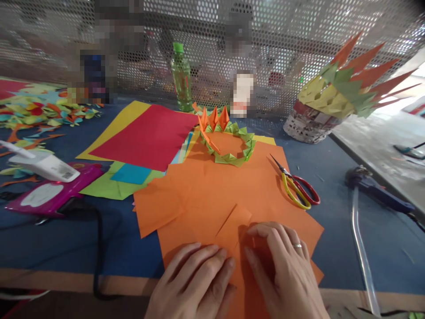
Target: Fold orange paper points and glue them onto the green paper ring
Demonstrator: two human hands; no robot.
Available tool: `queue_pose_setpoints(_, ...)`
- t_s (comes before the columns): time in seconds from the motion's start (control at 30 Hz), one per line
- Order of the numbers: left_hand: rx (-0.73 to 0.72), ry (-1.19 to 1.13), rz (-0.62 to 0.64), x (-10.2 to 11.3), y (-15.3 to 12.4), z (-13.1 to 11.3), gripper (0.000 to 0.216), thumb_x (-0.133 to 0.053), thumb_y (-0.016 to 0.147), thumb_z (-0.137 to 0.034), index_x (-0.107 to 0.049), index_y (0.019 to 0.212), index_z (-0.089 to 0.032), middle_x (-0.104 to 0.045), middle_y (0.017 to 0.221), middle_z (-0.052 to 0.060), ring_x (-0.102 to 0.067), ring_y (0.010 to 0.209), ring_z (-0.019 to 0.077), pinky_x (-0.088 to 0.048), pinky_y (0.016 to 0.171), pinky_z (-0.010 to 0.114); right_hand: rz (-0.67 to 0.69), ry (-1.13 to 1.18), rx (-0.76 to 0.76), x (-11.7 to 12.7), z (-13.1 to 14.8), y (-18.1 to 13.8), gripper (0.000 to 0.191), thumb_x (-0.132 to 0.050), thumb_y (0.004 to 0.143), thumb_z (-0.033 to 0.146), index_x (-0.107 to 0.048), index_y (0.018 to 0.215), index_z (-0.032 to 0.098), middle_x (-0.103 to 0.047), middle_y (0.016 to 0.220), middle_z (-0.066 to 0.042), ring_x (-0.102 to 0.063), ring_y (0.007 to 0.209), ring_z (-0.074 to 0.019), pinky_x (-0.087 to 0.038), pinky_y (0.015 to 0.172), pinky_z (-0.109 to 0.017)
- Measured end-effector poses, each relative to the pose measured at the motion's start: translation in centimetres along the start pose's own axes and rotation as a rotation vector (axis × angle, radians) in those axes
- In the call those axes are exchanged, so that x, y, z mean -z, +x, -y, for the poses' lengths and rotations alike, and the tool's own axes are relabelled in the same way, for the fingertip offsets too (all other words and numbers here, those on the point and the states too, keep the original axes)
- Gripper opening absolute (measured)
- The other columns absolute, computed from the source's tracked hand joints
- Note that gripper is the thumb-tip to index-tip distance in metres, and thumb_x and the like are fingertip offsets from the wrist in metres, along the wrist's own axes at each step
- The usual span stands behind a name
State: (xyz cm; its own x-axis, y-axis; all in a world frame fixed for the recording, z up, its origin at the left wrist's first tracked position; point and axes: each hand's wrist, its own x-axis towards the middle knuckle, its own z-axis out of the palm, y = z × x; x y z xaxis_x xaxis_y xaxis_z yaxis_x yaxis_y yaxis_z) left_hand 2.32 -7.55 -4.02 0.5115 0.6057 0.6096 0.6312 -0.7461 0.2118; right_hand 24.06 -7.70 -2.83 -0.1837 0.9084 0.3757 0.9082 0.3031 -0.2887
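Both hands rest on orange paper at the table's front edge. Between and under them lies a small orange paper piece (237,223), creased and narrow; its lower part is partly hidden. My left hand (199,279) is closed, its fingers curled together and its thumb tucked in at the piece's left side. On the right side, my right hand (282,261), with a ring, touches it with bent fingers, thumb and forefinger apart. Larger orange sheets (206,190) lie beneath. Beyond them stands a ring of folded green paper (245,153) with several orange points (214,118).
Scissors (297,186) lie right of the sheets, near a glue gun (375,186) with a clear glue stick. A folded-paper basket (318,106), a green bottle (182,79), a red sheet (149,137), paper scraps (49,104) and a purple power bank (55,190) with a cable surround them.
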Motion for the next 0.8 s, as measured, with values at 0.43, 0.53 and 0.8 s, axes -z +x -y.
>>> queue_pose_setpoints(0.43, 0.031, -0.033, -0.187, -1.6, 0.1, -0.3, 0.031, -0.045, 0.104, -0.019, -0.075, 0.113, -0.019, -0.074, 0.099, 0.003, -0.067, 0.098, 0.0151, -0.047, 0.102, 0.031, -0.189, 0.277, 0.095, 0.0, 0.5, -2.1, 0.037, -0.046, 0.088, 0.004, -0.068, 0.106, 0.028, -0.072, 0.103, -0.003, -0.062, 0.105, -0.0226, -0.046, 0.089, -0.039)
queue_pose_setpoints(0.53, 0.042, -0.018, -0.131, -1.0, 0.3, -0.7, 0.029, -0.048, 0.103, -0.016, -0.073, 0.117, -0.017, -0.074, 0.101, 0.004, -0.067, 0.100, 0.0163, -0.049, 0.103, 0.031, -0.169, 0.184, 0.157, -0.3, 0.6, -3.0, 0.045, -0.048, 0.090, 0.008, -0.068, 0.122, 0.031, -0.076, 0.112, 0.000, -0.065, 0.108, -0.0242, -0.044, 0.092, -0.041)
queue_pose_setpoints(0.8, 0.011, -0.125, -0.072, 0.1, -0.3, -1.5, 0.028, -0.051, 0.098, -0.006, -0.072, 0.116, -0.014, -0.073, 0.098, 0.005, -0.067, 0.096, 0.0172, -0.052, 0.102, 0.033, -0.122, -0.054, 0.329, 0.3, -0.3, -3.1, 0.046, -0.051, 0.089, 0.011, -0.065, 0.130, 0.024, -0.072, 0.130, 0.005, -0.064, 0.113, -0.0223, -0.038, 0.095, -0.038)
